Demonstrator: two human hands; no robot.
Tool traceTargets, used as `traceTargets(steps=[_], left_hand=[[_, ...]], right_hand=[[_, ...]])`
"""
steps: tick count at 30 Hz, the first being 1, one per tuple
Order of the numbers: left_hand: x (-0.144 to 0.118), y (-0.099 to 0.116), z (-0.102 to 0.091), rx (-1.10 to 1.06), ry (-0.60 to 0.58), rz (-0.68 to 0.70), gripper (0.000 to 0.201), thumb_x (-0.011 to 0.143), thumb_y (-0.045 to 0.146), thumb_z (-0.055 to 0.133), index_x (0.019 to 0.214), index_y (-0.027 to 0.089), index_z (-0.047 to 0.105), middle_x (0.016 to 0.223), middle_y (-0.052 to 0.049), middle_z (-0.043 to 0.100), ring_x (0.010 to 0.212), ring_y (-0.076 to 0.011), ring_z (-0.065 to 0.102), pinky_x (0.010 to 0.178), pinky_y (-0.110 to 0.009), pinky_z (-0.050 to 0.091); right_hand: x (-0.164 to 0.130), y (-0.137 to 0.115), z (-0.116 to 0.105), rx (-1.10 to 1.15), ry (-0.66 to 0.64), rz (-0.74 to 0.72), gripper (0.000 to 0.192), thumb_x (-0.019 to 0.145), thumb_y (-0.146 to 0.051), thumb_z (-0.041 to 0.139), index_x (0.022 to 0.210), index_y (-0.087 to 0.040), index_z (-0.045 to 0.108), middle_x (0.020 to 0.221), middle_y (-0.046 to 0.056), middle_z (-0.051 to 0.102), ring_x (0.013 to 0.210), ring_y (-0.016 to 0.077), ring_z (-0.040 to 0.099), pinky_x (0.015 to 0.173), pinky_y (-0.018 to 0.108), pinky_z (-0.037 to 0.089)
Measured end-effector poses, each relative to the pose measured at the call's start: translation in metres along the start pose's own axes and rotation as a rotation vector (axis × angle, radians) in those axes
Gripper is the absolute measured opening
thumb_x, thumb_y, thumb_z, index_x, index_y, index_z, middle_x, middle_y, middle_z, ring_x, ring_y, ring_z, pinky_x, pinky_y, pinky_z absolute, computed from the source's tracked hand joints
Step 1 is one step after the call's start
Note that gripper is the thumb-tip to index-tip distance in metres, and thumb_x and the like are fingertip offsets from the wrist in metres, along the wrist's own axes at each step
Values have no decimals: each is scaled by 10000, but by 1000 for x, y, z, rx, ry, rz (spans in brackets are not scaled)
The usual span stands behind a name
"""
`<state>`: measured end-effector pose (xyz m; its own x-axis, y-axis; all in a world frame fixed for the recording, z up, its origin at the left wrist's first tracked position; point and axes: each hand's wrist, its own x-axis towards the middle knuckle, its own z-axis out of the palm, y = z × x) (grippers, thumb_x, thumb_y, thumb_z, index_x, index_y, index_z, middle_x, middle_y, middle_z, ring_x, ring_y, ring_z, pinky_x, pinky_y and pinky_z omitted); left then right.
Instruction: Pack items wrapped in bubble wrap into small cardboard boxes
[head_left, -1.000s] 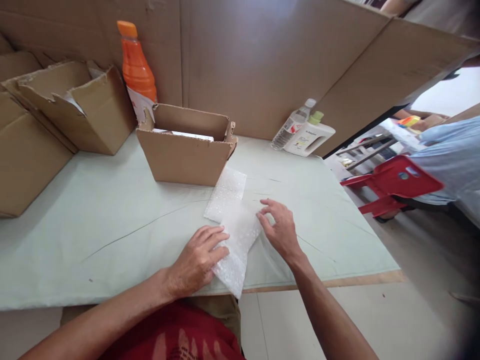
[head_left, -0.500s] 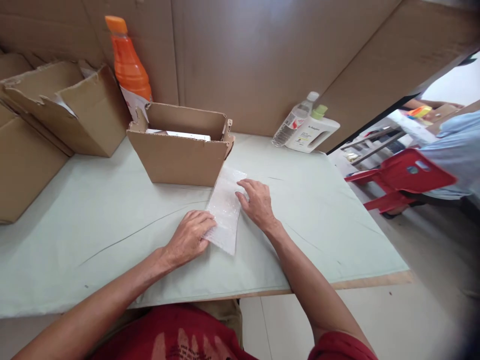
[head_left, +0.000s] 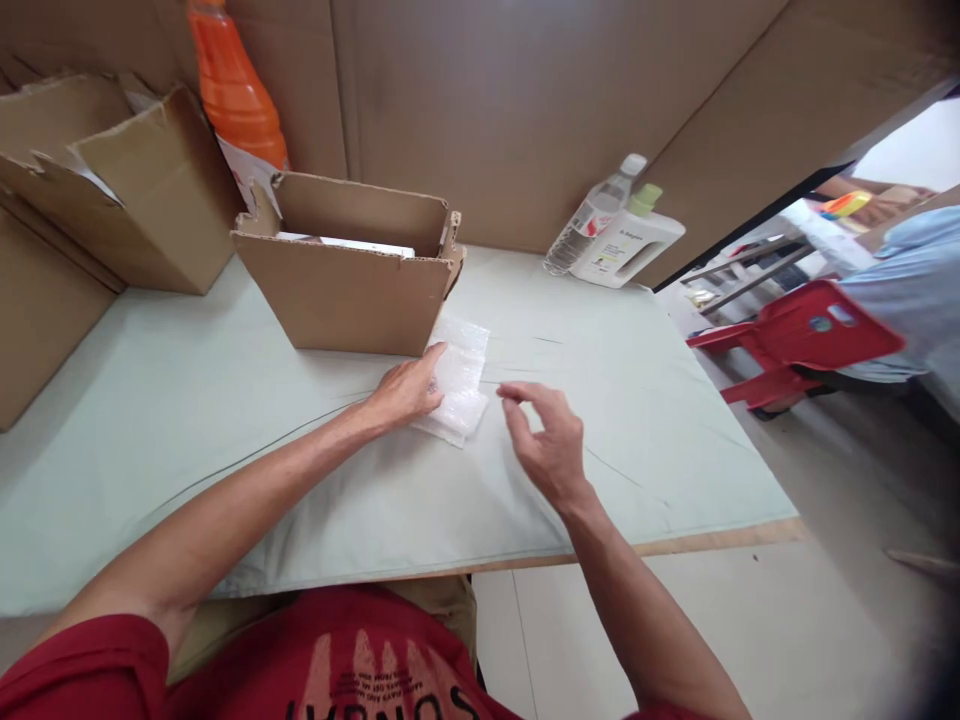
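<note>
Folded bubble wrap (head_left: 455, 380) lies flat on the tabletop (head_left: 225, 440), just in front of the open cardboard box (head_left: 345, 265), long axis running roughly away from the person twd the box. Left hand (head_left: 409, 390) is on it, fingers flat, pressing its left edge, not gripping. Right hand (head_left: 551, 445) hovers just to the right of the wrap, apart from it, fingers loosely curled, empty. Left hand is the nearer one.
</note>
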<state>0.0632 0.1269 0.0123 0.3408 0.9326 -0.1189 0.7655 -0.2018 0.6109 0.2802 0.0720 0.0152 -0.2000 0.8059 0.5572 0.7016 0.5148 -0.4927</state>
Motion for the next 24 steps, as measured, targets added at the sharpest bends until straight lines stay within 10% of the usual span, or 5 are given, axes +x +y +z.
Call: traceTargets(steps=[7,14,19,24], left_hand=[[-5,-9,7,-5,54,16,788,806,165,563,1554,144,316,938,-36,708,862,-221,670,777,-321,517],[-36,-20,7,18,258,231,601,813,123,517,1413,133,497,1355,-149,598,1236,-274,571,1071,-415,452],[-71,-37,11,16,180,488,693,761,106,546,1448,142,461,1440,-155,570,1355,-301,487,1142,-492,391],[-91,-31,13,-130,102,329,560,835,137,490,1391,187,542,1174,-101,717,990,-226,658,894,-391,522]], right_hand=[[-22,-16,28,-255,-425,-242,311,904,-248,651,1206,-180,628,1204,129,693,1062,289,616,857,423,430],[-15,-10,48,-447,-417,-398,206,964,-115,496,1050,-132,683,1027,121,736,868,240,606,824,400,385],[-5,-14,32,-239,-489,-207,197,892,-102,548,962,-166,720,941,77,771,832,213,658,838,370,418],[-1,-26,1,113,-704,74,189,898,-202,565,964,-236,738,929,7,786,798,189,699,625,283,466]])
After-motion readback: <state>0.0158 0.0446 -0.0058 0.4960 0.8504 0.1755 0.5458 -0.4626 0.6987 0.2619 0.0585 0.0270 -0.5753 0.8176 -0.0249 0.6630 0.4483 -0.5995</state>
